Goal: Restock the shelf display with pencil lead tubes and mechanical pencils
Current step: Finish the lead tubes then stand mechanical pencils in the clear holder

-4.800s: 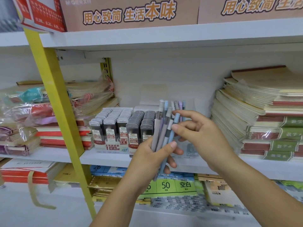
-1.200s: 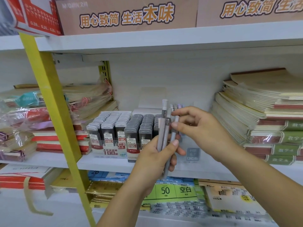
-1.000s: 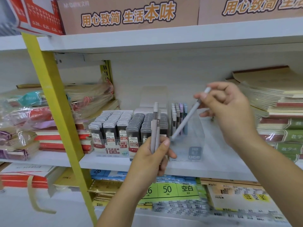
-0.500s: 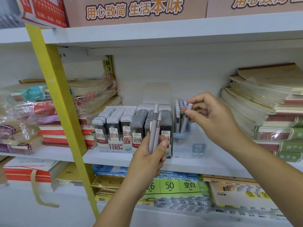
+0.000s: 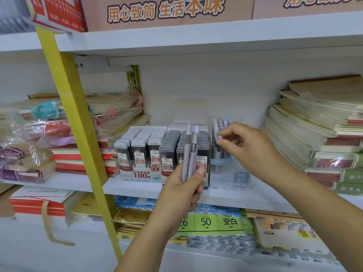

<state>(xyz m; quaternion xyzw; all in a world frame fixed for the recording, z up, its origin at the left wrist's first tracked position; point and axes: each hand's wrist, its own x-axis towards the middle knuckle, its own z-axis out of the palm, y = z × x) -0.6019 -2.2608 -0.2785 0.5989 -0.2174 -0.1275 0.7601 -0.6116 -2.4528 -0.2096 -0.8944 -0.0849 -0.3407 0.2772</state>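
Gripping two light, stiff, slick pencils (image 5: 190, 152) mid-barrel in left hand (image 5: 181, 190); pinching third pencil (image 5: 219, 137) by cap with right hand (image 5: 247, 148).

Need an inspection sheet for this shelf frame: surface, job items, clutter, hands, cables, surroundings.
Surface: white shelf, stocked.
Job's things: lead tubes in rows in a display tray; clear box beside it holds upright pencils.
Clutter: wrapped notebook packs left, notebook stacks right.
Grippers: left hand grips two pencils upright; right hand at the pencil tops in the clear box, grip unclear.
Cables: nothing seen.
Surroundings: yellow post, cartons on upper shelf, paper packs below.
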